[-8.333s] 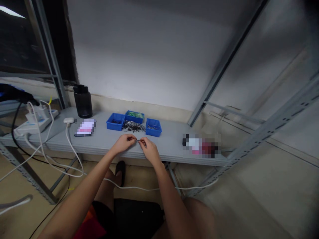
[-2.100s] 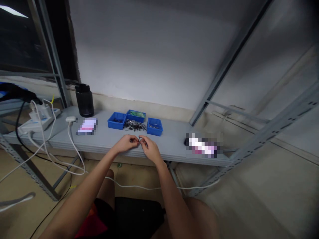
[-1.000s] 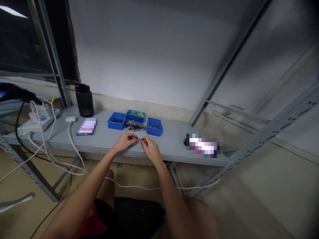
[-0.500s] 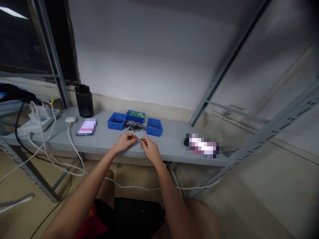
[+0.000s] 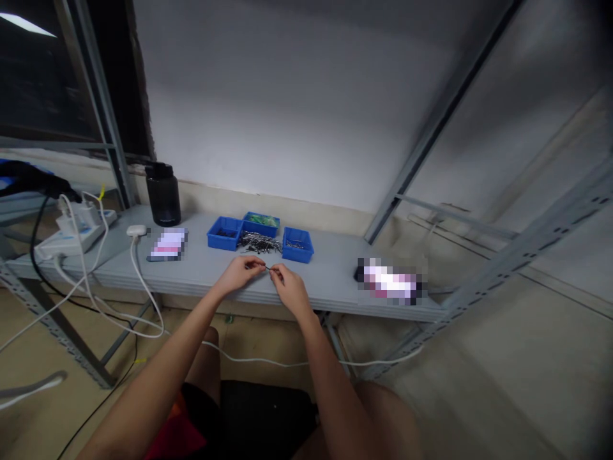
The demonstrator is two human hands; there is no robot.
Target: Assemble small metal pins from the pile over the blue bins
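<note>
Above the front edge of the grey shelf (image 5: 201, 271), my left hand (image 5: 242, 271) and my right hand (image 5: 287, 282) meet fingertip to fingertip. Both pinch a small, thin dark piece (image 5: 268, 268) that spans the short gap between them; its kind is too small to make out. Just beyond the fingers lies a loose pile of thin metal and black pieces (image 5: 258, 243). Around it stand a left blue bin (image 5: 223, 244) with dark bits, a back blue bin (image 5: 261, 231) with green contents, and a right blue bin (image 5: 297, 255) with small metallic pieces.
On the left are a dark bottle (image 5: 163, 197), a phone with a blurred screen (image 5: 167, 245), a white charger (image 5: 136, 230) and a power strip (image 5: 76, 235) with trailing cables. Another blurred device (image 5: 389, 281) lies at the right end. Metal uprights (image 5: 443, 121) frame the shelf.
</note>
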